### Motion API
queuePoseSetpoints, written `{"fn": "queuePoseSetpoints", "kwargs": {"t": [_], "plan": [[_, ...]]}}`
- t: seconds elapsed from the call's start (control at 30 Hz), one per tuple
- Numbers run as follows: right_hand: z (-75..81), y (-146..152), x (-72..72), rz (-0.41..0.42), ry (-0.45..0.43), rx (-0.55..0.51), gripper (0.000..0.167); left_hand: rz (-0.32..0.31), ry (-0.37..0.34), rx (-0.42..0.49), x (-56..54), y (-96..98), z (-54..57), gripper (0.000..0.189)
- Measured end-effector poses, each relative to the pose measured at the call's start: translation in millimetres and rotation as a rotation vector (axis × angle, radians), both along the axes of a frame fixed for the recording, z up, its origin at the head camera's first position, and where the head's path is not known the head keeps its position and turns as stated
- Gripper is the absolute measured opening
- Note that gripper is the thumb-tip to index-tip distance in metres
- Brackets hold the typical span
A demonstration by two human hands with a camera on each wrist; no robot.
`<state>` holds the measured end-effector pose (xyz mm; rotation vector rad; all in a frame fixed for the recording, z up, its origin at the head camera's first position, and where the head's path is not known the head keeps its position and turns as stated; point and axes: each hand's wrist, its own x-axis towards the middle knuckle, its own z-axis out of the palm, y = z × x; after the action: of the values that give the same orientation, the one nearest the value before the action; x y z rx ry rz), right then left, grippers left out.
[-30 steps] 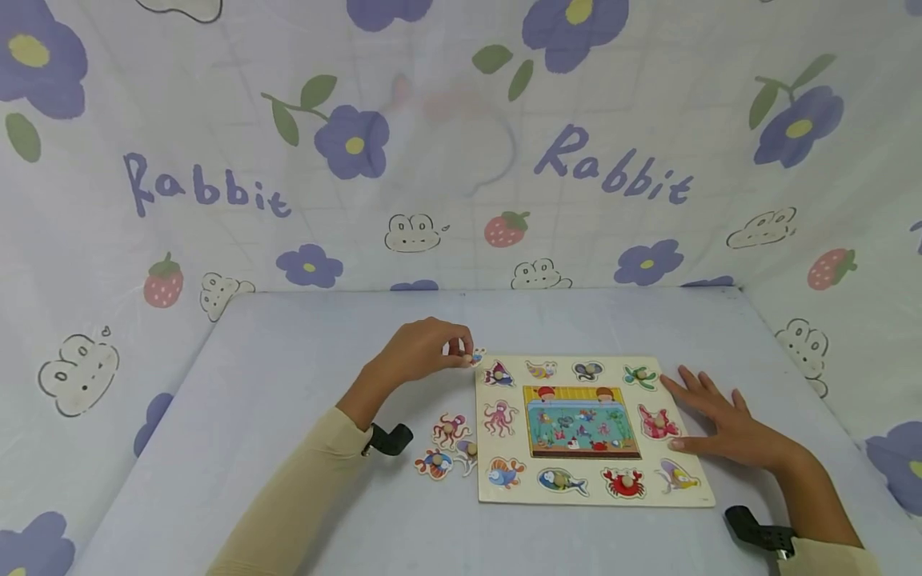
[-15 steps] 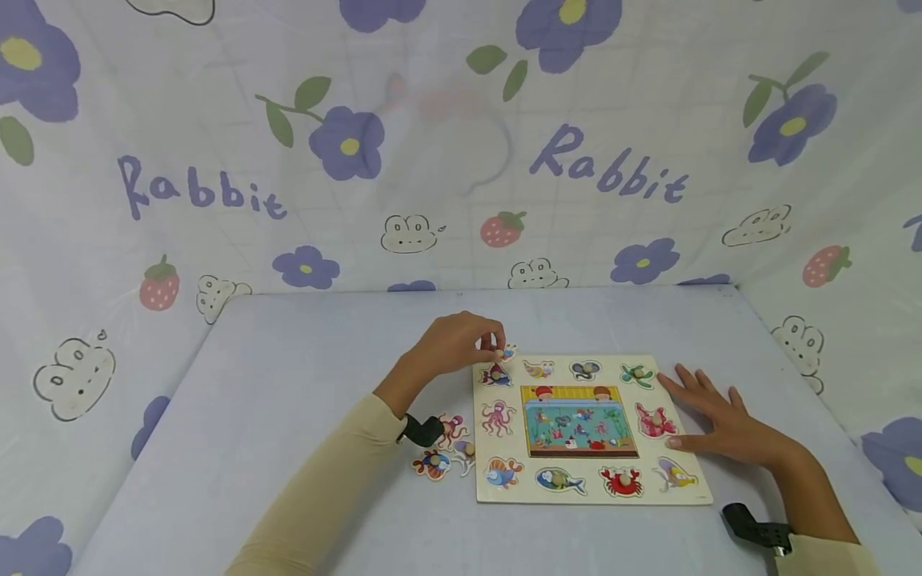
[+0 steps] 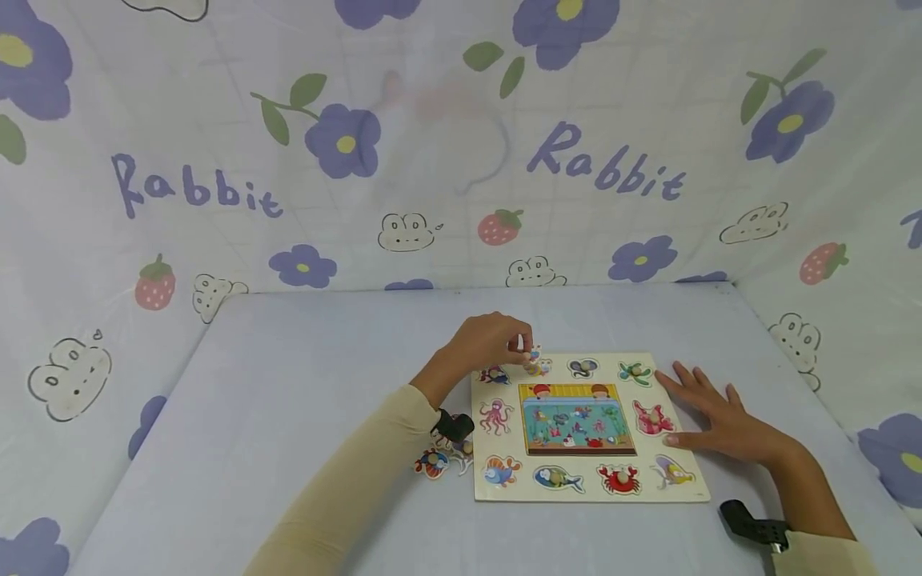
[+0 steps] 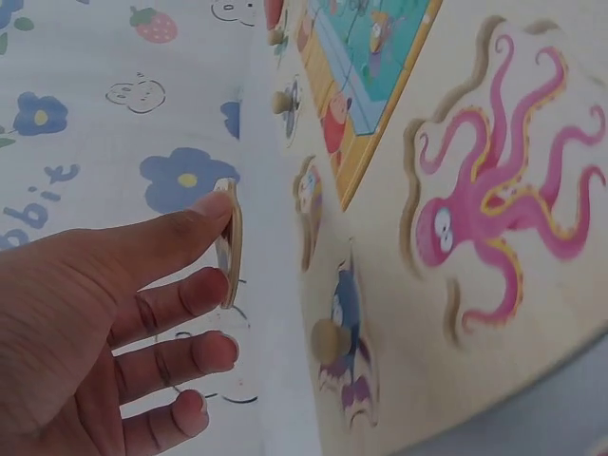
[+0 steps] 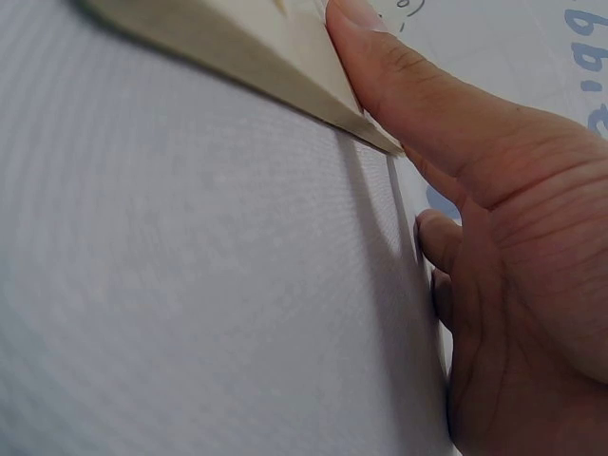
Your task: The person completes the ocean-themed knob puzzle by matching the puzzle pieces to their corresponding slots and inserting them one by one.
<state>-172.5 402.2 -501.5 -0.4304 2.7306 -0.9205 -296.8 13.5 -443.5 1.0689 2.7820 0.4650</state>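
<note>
My left hand [image 3: 490, 342] pinches a small wooden puzzle piece [image 3: 535, 352] by thumb and index finger, over the top edge of a peg puzzle board [image 3: 651, 460]. In the left wrist view, the piece [image 4: 234, 249] is seen edge-on, apart from the board; its picture is hard to make out. Just below it lies a shell-creature recess [image 3: 543, 368] without a knob. The pink octopus recess [image 4: 494, 199] holds no piece either. My right hand [image 3: 727, 420] lies spread at the board's right side, its thumb [image 5: 408, 85] on the edge.
Left of the board lie loose knobbed pieces: a striped fish [image 3: 432, 463], a greyish piece [image 3: 464, 452] and an octopus mostly hidden by the left wrist camera [image 3: 454, 425]. Seated pieces include a crab [image 3: 619, 479] and a blue fish [image 3: 558, 478]. A patterned curtain [image 3: 432, 160] stands behind the table.
My left hand has moved right with the puzzle piece, from the board's top left corner to above the shell-creature recess. My right hand has stayed at the board's edge.
</note>
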Motion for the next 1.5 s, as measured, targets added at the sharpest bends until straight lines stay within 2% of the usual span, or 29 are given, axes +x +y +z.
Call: {"fn": "queuePoseSetpoints", "kwargs": {"t": [0.37,0.5,0.63,0.9,1.5], "plan": [[-0.2,0.7,-0.8,0.002,0.002,0.009,0.099,-0.003,-0.028,-0.035,-1.1,21.3,-13.5,0.017],[-0.5,0.7,0.1,-0.002,-0.001,0.005,0.1,0.0,-0.038,-0.052,-1.2,27.8,-14.1,0.017],[-0.1,0.4,0.3,-0.002,-0.005,0.0,0.1,0.013,-0.049,-0.077,-1.0,31.2,-15.2,0.017],[-1.0,1.9,-0.1,0.0,-0.002,0.002,0.1,0.038,-0.038,-0.096,-2.5,35.2,-24.2,0.018],[-1.7,2.2,-0.2,-0.001,-0.001,0.012,0.1,0.044,-0.058,-0.127,-0.8,36.9,-20.1,0.015]]}}
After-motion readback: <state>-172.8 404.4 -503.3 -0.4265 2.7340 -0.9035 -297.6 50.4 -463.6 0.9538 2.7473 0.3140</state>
